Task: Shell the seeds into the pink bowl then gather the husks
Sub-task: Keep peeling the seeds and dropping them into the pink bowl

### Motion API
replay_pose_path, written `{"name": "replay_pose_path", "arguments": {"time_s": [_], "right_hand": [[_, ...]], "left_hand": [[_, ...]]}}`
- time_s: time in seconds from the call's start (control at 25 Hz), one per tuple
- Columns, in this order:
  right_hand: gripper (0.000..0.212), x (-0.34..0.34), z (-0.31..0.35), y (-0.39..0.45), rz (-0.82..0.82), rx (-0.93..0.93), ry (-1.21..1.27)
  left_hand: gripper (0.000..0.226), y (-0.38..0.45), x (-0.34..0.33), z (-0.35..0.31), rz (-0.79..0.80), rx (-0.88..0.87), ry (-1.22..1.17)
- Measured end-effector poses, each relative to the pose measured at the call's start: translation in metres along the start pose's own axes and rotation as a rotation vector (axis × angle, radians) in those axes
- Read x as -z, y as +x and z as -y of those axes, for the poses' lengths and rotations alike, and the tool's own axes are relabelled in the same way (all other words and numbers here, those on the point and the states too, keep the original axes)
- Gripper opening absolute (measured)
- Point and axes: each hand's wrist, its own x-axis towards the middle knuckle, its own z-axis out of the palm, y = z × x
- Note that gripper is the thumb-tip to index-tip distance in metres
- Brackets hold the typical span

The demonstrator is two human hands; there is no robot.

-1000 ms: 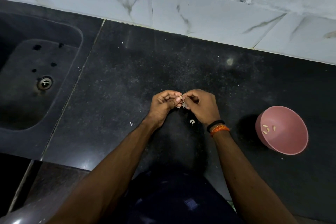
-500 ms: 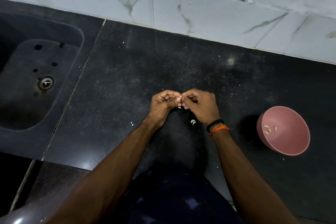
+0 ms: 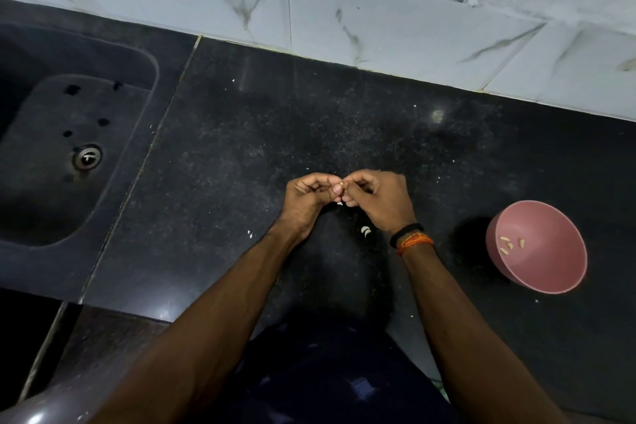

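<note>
Currently shelling: your left hand [image 3: 311,198] and right hand [image 3: 377,198] meet fingertip to fingertip, both pinching one seed [image 3: 339,189] above the counter [image 3: 241,148]. Next, probably: free the kernel and carry it right to the pink bowl [image 3: 547,272]. Two husks [image 3: 366,231] lie below your right hand.

Black counter [image 3: 241,148]: pink bowl [image 3: 550,280], husks [image 3: 366,232].

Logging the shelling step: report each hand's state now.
Left hand: fingers curled, pinching the seed.
Right hand: fingers curled, pinching the same seed from the other side.
</note>
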Motion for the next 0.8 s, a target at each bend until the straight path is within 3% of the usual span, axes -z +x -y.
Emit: {"name": "replay_pose_path", "arguments": {"time_s": [0.8], "right_hand": [[0.007,-0.0009,0.0011,-0.0012,0.009,-0.062,0.078]], "left_hand": [[0.013,-0.0032,-0.0031,-0.0039,-0.005,-0.008,0.004]]}}
